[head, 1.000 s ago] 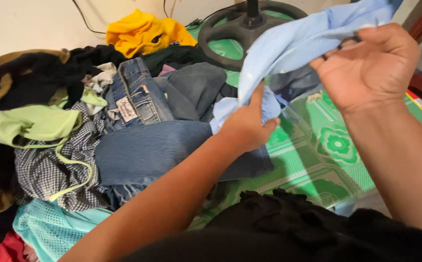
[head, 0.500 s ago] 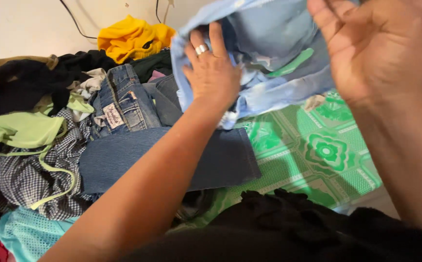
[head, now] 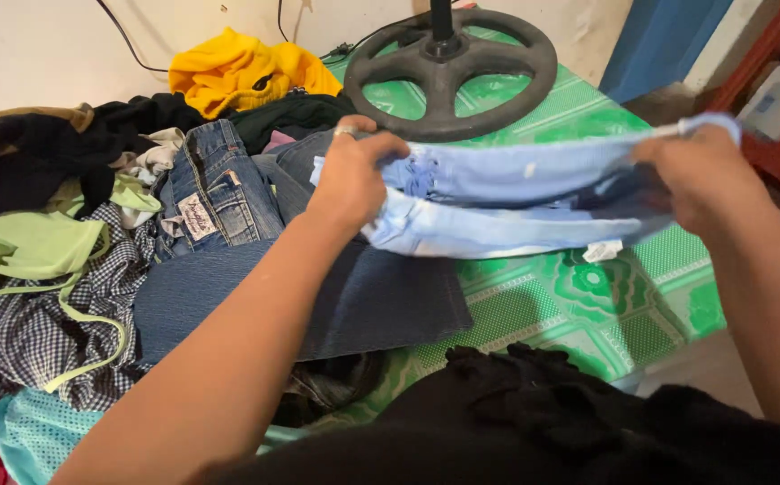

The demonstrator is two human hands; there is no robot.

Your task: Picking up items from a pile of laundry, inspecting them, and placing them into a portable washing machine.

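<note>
Clearly both hands are closed on one light blue garment (head: 507, 202), stretched level between them above the green patterned mat (head: 587, 296). The left hand (head: 351, 175) has its grip curled tight over the garment's left end, fingers wrapped down over the bunched cloth, a ring showing on one finger. The right hand (head: 700, 175) pinches the opposite end, its grip shut on the fabric with the fingers folded under; how many layers it holds is probably more than one, though the fold hides that. A small white tag (head: 603, 251) hangs from the garment's lower edge.

Just below the left forearm lies a dark blue denim piece (head: 381, 301), flat on the mat. Beside it, a pair of jeans (head: 215, 193) rests on the heap of clothes, next to a checked shirt (head: 40, 332) and a pale green top (head: 22, 247). A yellow garment (head: 237, 67) sits farther back, near the black round fan base (head: 453, 67).
</note>
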